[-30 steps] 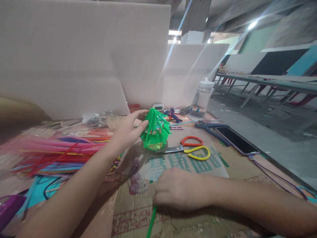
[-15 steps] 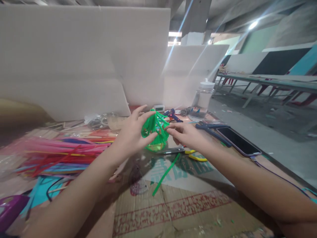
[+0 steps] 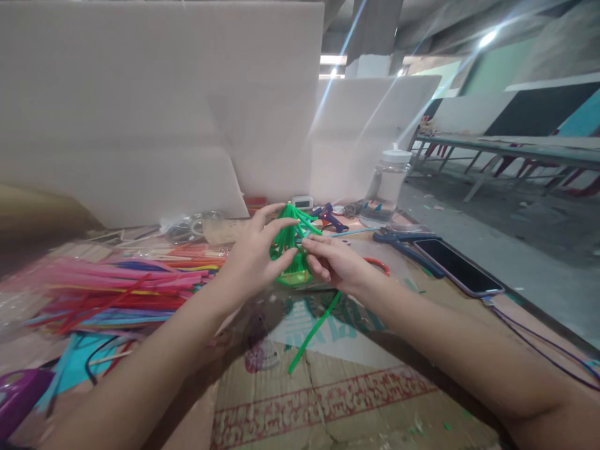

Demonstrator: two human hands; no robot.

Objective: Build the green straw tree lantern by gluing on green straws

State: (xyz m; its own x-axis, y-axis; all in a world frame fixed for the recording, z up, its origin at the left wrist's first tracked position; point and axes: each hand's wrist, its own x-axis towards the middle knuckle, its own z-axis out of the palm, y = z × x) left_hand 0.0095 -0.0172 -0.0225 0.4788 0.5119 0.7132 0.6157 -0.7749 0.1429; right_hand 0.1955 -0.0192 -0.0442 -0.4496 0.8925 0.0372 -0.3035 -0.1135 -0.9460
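The left hand (image 3: 248,250) is set wide, its fingers and thumb curved about the green cone (image 3: 288,240); the right hand (image 3: 340,262) is narrow, its fingertips drawn together at the cone's right side, though whether they pinch a strand cannot be told. The cone stands upright between the two hands, on the table (image 3: 199,406). The step in hand looks like fine work on one small spot of that side, with the left hand steadying. As a judgement, a move there calls for a light touch from the right fingertips and a still left hand (the strands look easy to bend).

Just nearer the person, a loose green strip (image 3: 313,333) lies aslant over the paper (image 3: 360,353) and the cardboard (image 3: 262,412). The scissors (image 3: 379,264) show only a red handle loop past the right wrist. Behind the right hand is the glue gun (image 3: 332,219); further right lie the pliers (image 3: 412,250), beside the phone (image 3: 457,265). To the left spreads a heap of coloured strips (image 3: 126,284).

Behind the pliers, the clear bottle (image 3: 385,187) stands capped, with what seems to be clear liquid in it; the level is hard to make out.
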